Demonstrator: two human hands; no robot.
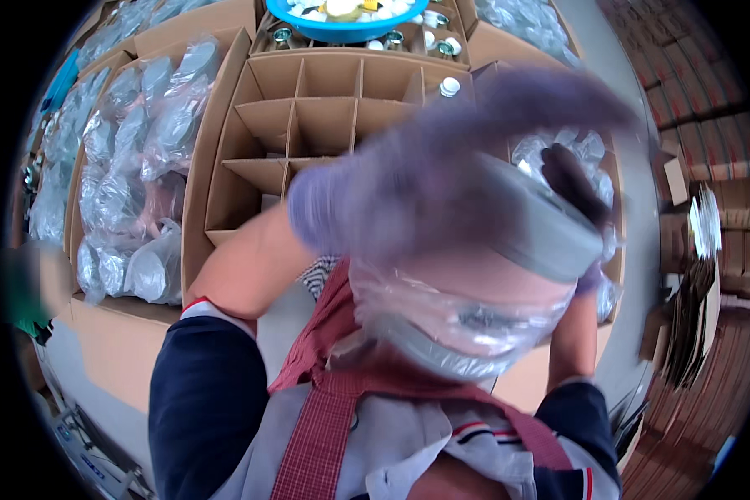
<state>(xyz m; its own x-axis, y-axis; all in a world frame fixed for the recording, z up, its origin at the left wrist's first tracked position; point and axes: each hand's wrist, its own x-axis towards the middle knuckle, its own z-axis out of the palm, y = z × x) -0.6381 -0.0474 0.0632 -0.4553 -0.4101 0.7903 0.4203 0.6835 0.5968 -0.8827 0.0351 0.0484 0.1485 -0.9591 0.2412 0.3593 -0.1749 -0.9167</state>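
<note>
A pink cylindrical container (467, 287) with grey ends, partly wrapped in clear plastic, is held up tilted close to my chest. My right hand (577, 185), in a dark-palmed glove, grips its far right side with the fingers over the grey rim. My left hand (442, 167), in a purple-grey glove, sweeps across above the container. Motion smears its fingers, and whether it touches the container is unclear. Beyond it stands a divided cardboard box (325, 125) with many bare compartments. A white-capped bottle (449, 87) stands at that box's far right.
At the left, a carton (193, 167) holds plastic-wrapped pieces (129, 179). A blue basin (342, 33) of white pieces rests at the back, over a carton with several bottles. More wrapped pieces (587, 150) lie in a box at the right. Stacked cartons (708, 150) line the right side.
</note>
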